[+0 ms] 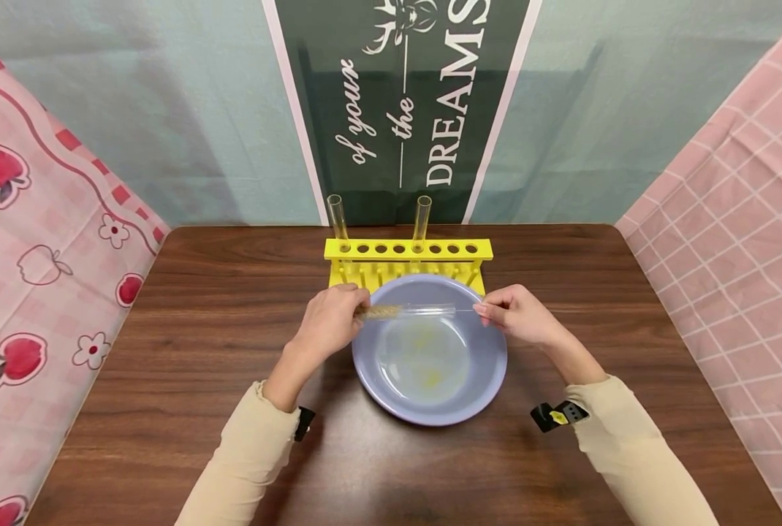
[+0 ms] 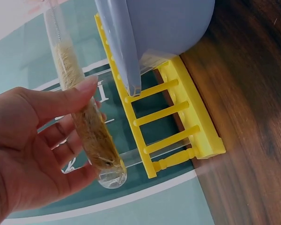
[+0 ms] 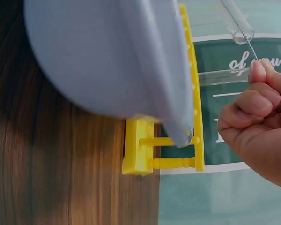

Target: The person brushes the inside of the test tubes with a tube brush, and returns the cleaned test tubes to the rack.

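Note:
Over the basin, my left hand (image 1: 328, 318) grips a clear test tube (image 1: 440, 310) near its rounded end, thumb on one side and fingers on the other. Inside the tube sits a test tube brush (image 2: 70, 68) with tan bristles pushed down toward that closed end. My right hand (image 1: 517, 314) pinches the brush's thin twisted wire (image 3: 247, 41) between thumb and fingertips, just outside the tube's open mouth. The tube lies almost level, spanning the far part of the lilac basin (image 1: 430, 418), which holds cloudy liquid with yellowish patches.
A yellow test tube rack (image 1: 407, 249) stands right behind the basin on the brown wooden table (image 1: 200, 380). Two clear test tubes are upright in it, one at the left end (image 1: 337, 219) and another right of the middle (image 1: 422, 219). Patterned cloths hang around the table.

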A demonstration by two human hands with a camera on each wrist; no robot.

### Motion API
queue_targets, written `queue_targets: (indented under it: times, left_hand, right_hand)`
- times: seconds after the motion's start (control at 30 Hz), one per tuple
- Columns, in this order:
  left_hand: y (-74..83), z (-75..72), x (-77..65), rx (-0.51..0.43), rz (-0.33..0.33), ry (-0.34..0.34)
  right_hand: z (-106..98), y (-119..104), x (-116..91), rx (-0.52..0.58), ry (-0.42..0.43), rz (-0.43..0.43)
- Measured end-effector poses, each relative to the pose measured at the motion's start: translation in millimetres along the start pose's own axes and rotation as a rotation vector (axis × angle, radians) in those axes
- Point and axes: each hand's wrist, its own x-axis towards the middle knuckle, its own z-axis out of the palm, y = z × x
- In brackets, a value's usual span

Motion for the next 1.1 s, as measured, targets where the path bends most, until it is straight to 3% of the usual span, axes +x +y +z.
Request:
queue_targets:
  times: [0.17,0.37,0.9,1.1]
  left_hand:
    - [-1.4,-1.7,2.6,-0.066,-0.069,-0.089]
    - [-4.3,-4.6,4.5,-0.134,-0.158,-0.184]
    - [-8.6,-14.8,10.0,-0.187,-0.141,-0.277]
    - [-12.8,-14.7,9.0,-0.219,-0.161,-0.298]
  right_hand:
    - [4,4,-2,-0.167,0.064,-0.089]
    - [8,9,-4,-0.252,0.124,-0.223]
    - [7,18,-6,-0.332,0.262,-0.469]
    - [5,23,-8,-0.296,0.255,-0.433]
